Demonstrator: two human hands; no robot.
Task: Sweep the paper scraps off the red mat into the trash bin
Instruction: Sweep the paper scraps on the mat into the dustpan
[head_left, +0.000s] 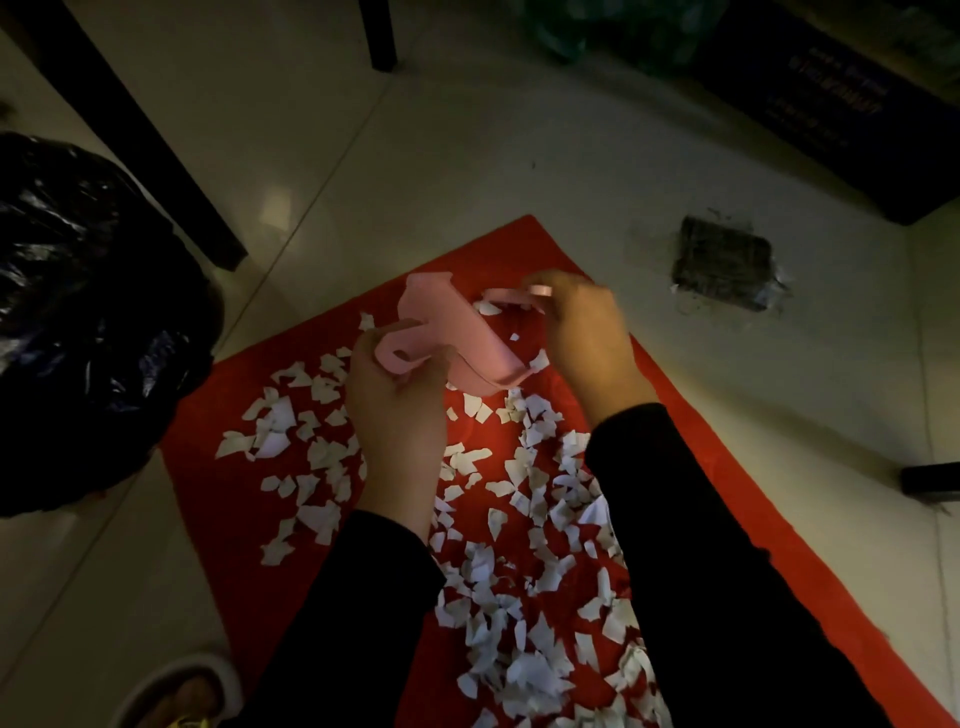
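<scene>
We look down at a red mat (218, 467) strewn with white scraps (519, 597). Our left hand (395, 405) grips the handle of a pink dustpan (457, 338) held above the mat; our right hand (576, 332) pinches a pink brush (519, 297). The bin (88, 312), lined in black plastic, stands just left of the mat. A hard stroke could flick the light scraps onto the floor (467, 156). Writing on a dark box (831, 104) is too blurred to read.

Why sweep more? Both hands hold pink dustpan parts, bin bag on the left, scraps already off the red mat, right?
Not quite. The head view shows the scraps still scattered across the red mat. The rest holds: left hand and right hand hold pink parts, bin bag left.
</scene>
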